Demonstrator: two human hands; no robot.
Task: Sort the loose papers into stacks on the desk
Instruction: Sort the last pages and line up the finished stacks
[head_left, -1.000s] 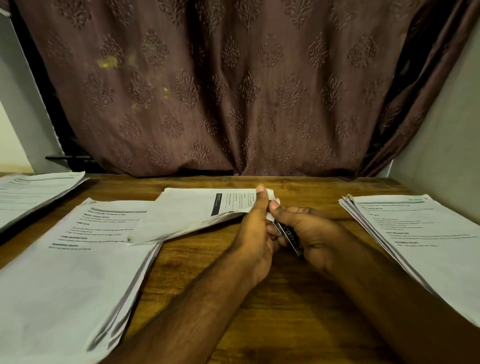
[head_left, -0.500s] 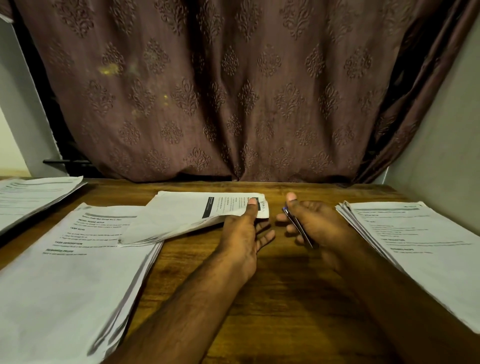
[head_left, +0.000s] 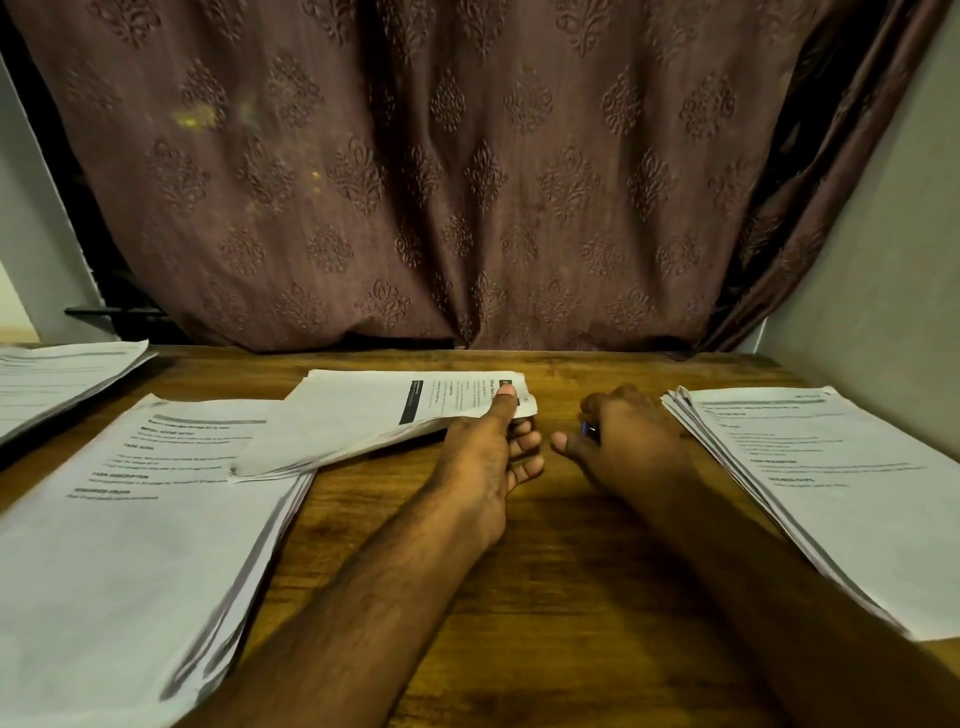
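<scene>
A thin bundle of printed sheets (head_left: 358, 415) lies slanted at the middle of the wooden desk (head_left: 545, 613), its left end resting on the big left stack (head_left: 130, 530). My left hand (head_left: 488, 462) pinches the bundle's right corner, thumb on top and fingers underneath. My right hand (head_left: 628, 441) sits a little to the right, knuckles up, fingers curled round a small dark object (head_left: 590, 429) that is mostly hidden. Just right of that hand lies another paper stack (head_left: 831, 483).
A third pile of papers (head_left: 57, 379) lies at the desk's far left edge. A brown patterned curtain (head_left: 467, 182) hangs behind the desk, and a grey wall (head_left: 883, 270) closes the right side. Bare wood shows between the two big stacks around my forearms.
My hands have come apart. The right hand drew away from the bundle's corner toward the right stack, carrying the dark object. The left hand kept its pinch on the corner.
</scene>
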